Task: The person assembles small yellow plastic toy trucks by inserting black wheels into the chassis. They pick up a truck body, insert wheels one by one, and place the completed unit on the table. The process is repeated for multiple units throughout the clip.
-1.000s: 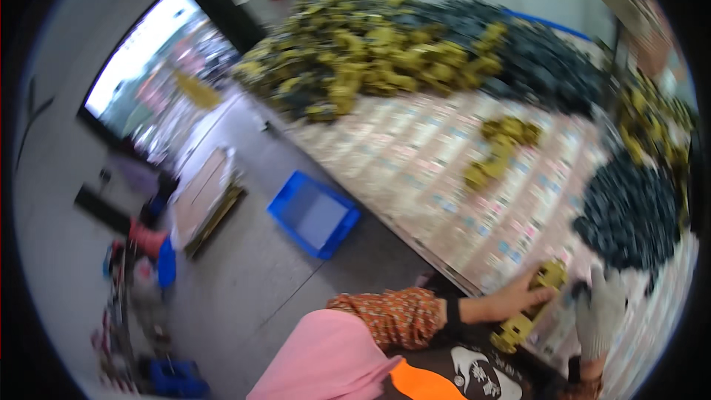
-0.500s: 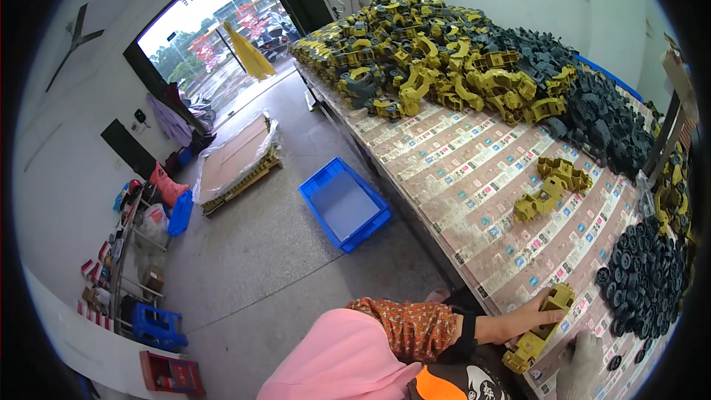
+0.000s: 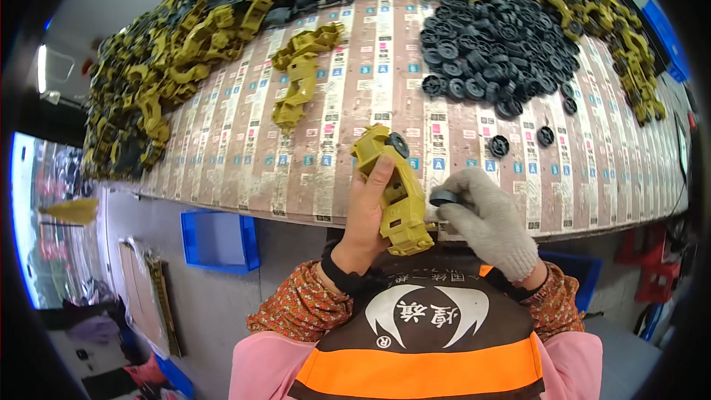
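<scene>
A yellow plastic toy car body (image 3: pixel 404 221) is gripped in my left hand (image 3: pixel 362 216), tilted, with the thumb across its side. One dark wheel (image 3: pixel 398 144) sits at its far end. My right hand (image 3: pixel 495 228), in a pale knitted glove, pinches another dark wheel (image 3: pixel 444 198) between thumb and fingers, close to the body's near right side but apart from it. Two loose wheels, one of them a ribbed wheel (image 3: pixel 498 146), lie on the table beyond the glove. Further left lie yellow car bodies (image 3: pixel 298 89).
The table (image 3: pixel 355 178) is covered with printed paper strips. A heap of dark wheels (image 3: pixel 503 52) lies at its far middle, yellow bodies (image 3: pixel 633 67) at the right, and a large yellow-and-dark pile (image 3: pixel 159 96) at the left. A blue crate (image 3: pixel 220 241) stands on the floor.
The view has turned right to face the table. My left hand has brought the car body up before me. My right hand, lower at the table earlier, now shows a wheel in its fingers.
</scene>
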Demonstrator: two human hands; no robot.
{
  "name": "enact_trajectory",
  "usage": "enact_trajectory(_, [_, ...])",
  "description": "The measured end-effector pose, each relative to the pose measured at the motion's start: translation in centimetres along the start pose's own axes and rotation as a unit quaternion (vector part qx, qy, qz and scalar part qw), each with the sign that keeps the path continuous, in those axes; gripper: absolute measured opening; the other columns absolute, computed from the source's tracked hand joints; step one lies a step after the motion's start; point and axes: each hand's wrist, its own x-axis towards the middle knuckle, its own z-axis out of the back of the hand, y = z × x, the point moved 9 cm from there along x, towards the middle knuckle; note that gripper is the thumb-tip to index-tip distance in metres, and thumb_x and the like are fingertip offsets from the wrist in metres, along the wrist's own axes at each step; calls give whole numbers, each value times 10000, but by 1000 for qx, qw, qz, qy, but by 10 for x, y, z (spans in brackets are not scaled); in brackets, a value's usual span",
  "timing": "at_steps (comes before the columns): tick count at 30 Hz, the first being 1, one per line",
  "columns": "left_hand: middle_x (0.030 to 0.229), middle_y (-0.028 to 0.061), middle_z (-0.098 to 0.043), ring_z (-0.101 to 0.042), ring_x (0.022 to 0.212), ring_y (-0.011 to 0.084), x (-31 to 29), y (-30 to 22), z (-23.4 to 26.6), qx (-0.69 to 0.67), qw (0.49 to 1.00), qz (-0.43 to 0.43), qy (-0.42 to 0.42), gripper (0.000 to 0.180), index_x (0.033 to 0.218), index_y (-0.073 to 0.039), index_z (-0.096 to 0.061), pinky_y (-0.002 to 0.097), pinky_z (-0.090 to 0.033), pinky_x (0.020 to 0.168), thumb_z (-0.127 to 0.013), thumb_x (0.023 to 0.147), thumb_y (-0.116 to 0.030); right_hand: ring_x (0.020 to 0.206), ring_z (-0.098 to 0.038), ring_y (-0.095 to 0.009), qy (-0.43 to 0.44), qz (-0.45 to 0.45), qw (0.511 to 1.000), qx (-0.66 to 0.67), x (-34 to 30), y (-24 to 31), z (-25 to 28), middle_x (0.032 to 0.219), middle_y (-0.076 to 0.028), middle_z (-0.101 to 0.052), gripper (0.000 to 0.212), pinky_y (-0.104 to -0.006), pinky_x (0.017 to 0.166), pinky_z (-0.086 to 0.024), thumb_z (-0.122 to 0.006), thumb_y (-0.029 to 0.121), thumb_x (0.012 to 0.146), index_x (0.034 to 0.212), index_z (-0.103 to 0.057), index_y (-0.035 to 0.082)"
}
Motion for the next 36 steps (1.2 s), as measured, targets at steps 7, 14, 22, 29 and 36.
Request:
enact_trajectory(7, [990,46,-691,-729,814,155,0,-1,7,63,997,-49,-11,346,1263,-90,-554,326,-644,680,-678,1074,-352,885,-735,-204,-24,52,998,-19,-10,6,-7,1006,-146,-722,248,-348,793,-585,-686,25,976,1215,-624,-2])
enact_trajectory(14, [1103,30,-655,-694,907,122,2,-4,12,86,991,-101,-18,370,1332,-107,-493,316,-624,791,-700,1070,-267,911,-749,-368,-22,126,984,-121,-20,26,-13,1023,-202,-714,302,-406,798,-582,-684,31,968,1265,-629,32])
enact_trajectory(22, [1218,40,-635,-678,1021,126,-4,-9,9,130,978,-160,-39,554,1481,-97,-417,305,-603,878,-735,1028,-102,894,-720,-493,7,113,981,-155,-29,21,-19,989,-266,-723,384,-503,767,-575,-607,2,946,1328,-580,30])
enact_trajectory(29, [1424,90,-550,-615,1249,187,-18,-7,-19,184,939,-280,78,806,1564,-69,-306,368,-533,1064,-814,939,-28,831,-699,-526,41,57,989,-131,-27,2,-23,871,-300,-698,461,-589,749,-544,-566,-4,844,1303,-550,29])
enact_trajectory(36, [1409,129,-550,-623,1259,219,-1,1,-28,209,957,-169,107,829,1569,-89,-289,362,-538,1039,-820,933,-51,861,-716,-503,58,63,967,-239,-19,10,-4,907,-282,-715,426,-531,784,-582,-612,46,858,1283,-602,30])
